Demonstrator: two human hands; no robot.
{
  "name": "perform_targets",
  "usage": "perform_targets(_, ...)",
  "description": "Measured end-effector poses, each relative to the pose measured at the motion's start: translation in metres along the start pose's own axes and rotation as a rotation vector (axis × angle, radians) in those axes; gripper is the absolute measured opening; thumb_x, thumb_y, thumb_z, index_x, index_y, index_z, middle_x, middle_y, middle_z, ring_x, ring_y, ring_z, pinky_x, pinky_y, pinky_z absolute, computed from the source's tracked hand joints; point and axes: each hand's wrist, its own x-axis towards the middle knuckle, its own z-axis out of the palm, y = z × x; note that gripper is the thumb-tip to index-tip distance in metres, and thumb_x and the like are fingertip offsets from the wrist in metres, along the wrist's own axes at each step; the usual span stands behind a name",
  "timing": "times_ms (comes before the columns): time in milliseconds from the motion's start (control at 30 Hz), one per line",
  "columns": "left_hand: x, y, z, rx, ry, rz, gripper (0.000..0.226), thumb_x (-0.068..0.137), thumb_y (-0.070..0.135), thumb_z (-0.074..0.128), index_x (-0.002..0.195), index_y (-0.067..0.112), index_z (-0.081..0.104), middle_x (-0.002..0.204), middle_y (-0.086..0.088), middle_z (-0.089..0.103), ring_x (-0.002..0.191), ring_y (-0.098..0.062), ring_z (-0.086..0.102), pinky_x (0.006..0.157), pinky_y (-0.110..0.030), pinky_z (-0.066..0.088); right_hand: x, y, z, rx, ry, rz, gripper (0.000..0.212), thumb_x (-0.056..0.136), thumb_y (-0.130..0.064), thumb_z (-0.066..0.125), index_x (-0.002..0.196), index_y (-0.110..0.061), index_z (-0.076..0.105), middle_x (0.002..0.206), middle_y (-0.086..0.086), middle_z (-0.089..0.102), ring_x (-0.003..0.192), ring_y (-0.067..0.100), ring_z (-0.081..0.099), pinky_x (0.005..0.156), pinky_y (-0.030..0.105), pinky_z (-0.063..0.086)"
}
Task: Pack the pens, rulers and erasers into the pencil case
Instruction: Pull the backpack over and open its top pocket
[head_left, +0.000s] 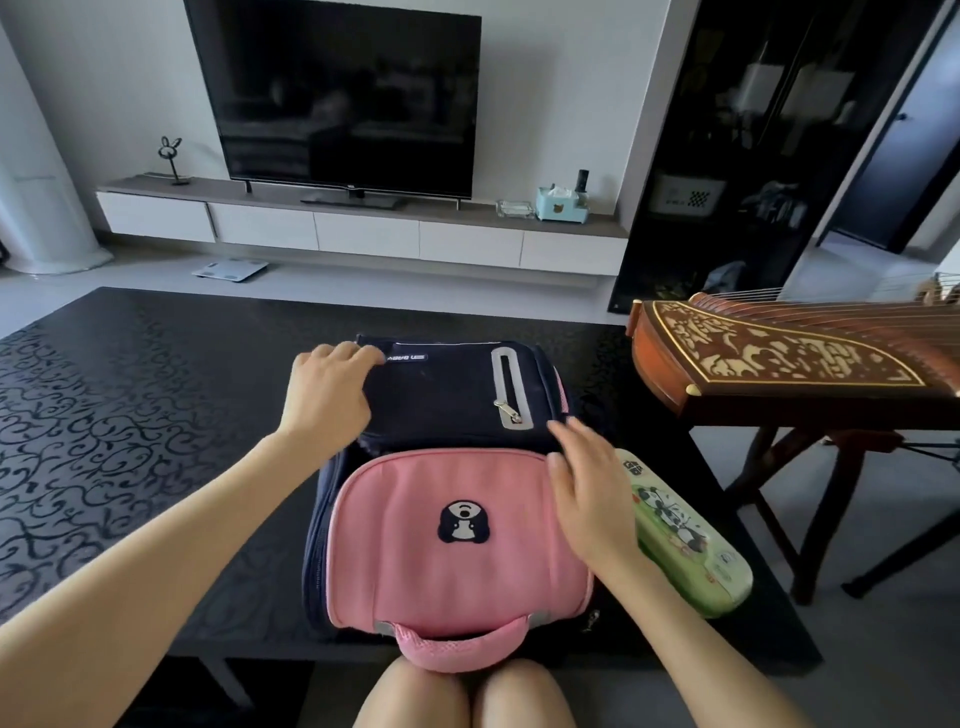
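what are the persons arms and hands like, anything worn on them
Both arms are bare as far as the frame shows, with no sleeves in view. The left hand and right hand have no gloves, and no ring, watch or bracelet shows on the sides facing the camera.

Matt cloth backpack (457, 530); glossy pencil case (685, 540); polished wooden zither (779, 364).

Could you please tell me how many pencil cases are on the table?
1: a green pencil case lies beside the backpack, on its right, partly behind the right hand. Others may be hidden in the backpack.
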Motion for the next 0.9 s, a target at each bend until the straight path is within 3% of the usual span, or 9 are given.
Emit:
perform_targets(67, -0.012, 0.015, 0.000, -0.118, -0.057, 0.154, 0.038, 0.082, 0.039, 0.049, 0.107, 0.017, 0.067, 0.109, -0.004, 0.069, 0.098, -0.031, 0.062, 0.088, -0.043, 0.045, -0.010, 0.038, -0.021, -0.139, 0.067, 0.148, 0.041, 0.089, -0.030, 0.050, 0.127, -0.015, 0.051, 0.132, 0.011, 0.054, 0.120, 0.029, 0.049, 0.101, 0.045, 0.039)
perform_targets(100, -0.018, 0.023, 0.002, -0.121, -0.142, 0.219, 0.050, 0.080, 0.053, 0.041, 0.108, 0.021, 0.068, 0.112, 0.000, 0.068, 0.102, -0.027, 0.062, 0.093, -0.043, 0.043, -0.017, 0.063, -0.032, -0.281, -0.009, 0.242, 0.047, 0.086, -0.036, 0.054, 0.129, -0.016, 0.049, 0.133, 0.014, 0.052, 0.121, 0.032, 0.048, 0.103, 0.048, 0.037)
perform_targets(200, -0.027, 0.035, 0.010, -0.096, -0.329, 0.268, 0.071, 0.073, 0.069, 0.029, 0.119, 0.027, 0.062, 0.124, 0.004, 0.062, 0.115, -0.021, 0.056, 0.103, -0.044, 0.035, -0.035, 0.115, -0.048, -0.624, -0.491, 0.445, 0.085, 0.071, -0.075, 0.049, 0.142, -0.034, 0.024, 0.149, 0.015, 0.030, 0.134, 0.036, 0.030, 0.109, 0.056, 0.018)
perform_targets(267, -0.028, 0.038, 0.011, -0.153, -0.330, 0.223, 0.076, 0.070, 0.070, 0.027, 0.122, 0.025, 0.060, 0.126, 0.005, 0.061, 0.116, -0.021, 0.055, 0.103, -0.039, 0.035, -0.041, 0.128, -0.047, -0.648, -0.627, 0.447, 0.101, 0.060, -0.083, 0.049, 0.143, -0.042, 0.009, 0.150, 0.014, 0.024, 0.134, 0.037, 0.029, 0.108, 0.058, 0.015)
perform_targets(400, -0.025, 0.034, 0.005, -0.206, -0.278, 0.157, 0.069, 0.073, 0.065, 0.032, 0.117, 0.023, 0.064, 0.118, 0.006, 0.065, 0.110, -0.019, 0.058, 0.096, -0.031, 0.040, -0.041, 0.128, -0.044, -0.559, -0.550, 0.450, 0.102, 0.062, -0.068, 0.063, 0.143, -0.039, 0.009, 0.132, 0.011, 0.041, 0.117, 0.032, 0.046, 0.096, 0.046, 0.038)
perform_targets(567, -0.026, 0.019, -0.004, -0.136, -0.294, 0.139, 0.045, 0.085, 0.050, 0.054, 0.117, 0.019, 0.063, 0.115, 0.004, 0.066, 0.108, -0.020, 0.058, 0.092, -0.032, 0.043, -0.040, 0.114, -0.058, -0.341, -0.358, 0.523, 0.090, 0.063, -0.060, 0.066, 0.138, -0.037, 0.024, 0.118, 0.006, 0.052, 0.107, 0.030, 0.053, 0.090, 0.043, 0.041)
perform_targets(667, -0.027, 0.017, -0.010, -0.113, -0.310, 0.115, 0.036, 0.089, 0.039, 0.056, 0.116, 0.017, 0.063, 0.115, 0.003, 0.065, 0.109, -0.019, 0.057, 0.089, -0.033, 0.045, -0.033, 0.099, -0.079, -0.220, -0.223, 0.427, 0.088, 0.059, -0.058, 0.068, 0.136, -0.039, 0.030, 0.112, 0.001, 0.054, 0.103, 0.025, 0.056, 0.088, 0.044, 0.045)
perform_targets(733, -0.023, 0.024, -0.014, -0.051, -0.315, 0.117, 0.031, 0.094, 0.036, 0.048, 0.111, 0.016, 0.064, 0.109, 0.002, 0.066, 0.104, -0.021, 0.059, 0.082, -0.036, 0.048, -0.026, 0.087, -0.094, -0.182, -0.157, 0.259, 0.087, 0.058, -0.058, 0.069, 0.134, -0.039, 0.031, 0.111, -0.002, 0.055, 0.100, 0.020, 0.057, 0.083, 0.044, 0.050)
perform_targets(900, 0.010, 0.036, -0.034, -0.106, -0.178, -0.029, 0.029, 0.097, 0.031, 0.043, 0.093, 0.012, 0.064, 0.089, -0.007, 0.070, 0.081, -0.031, 0.062, 0.061, -0.030, 0.037, -0.013, 0.029, -0.118, -0.097, -0.185, -0.170, 0.082, 0.060, -0.062, 0.061, 0.133, -0.032, 0.038, 0.116, -0.005, 0.053, 0.099, 0.009, 0.055, 0.080, 0.033, 0.051)
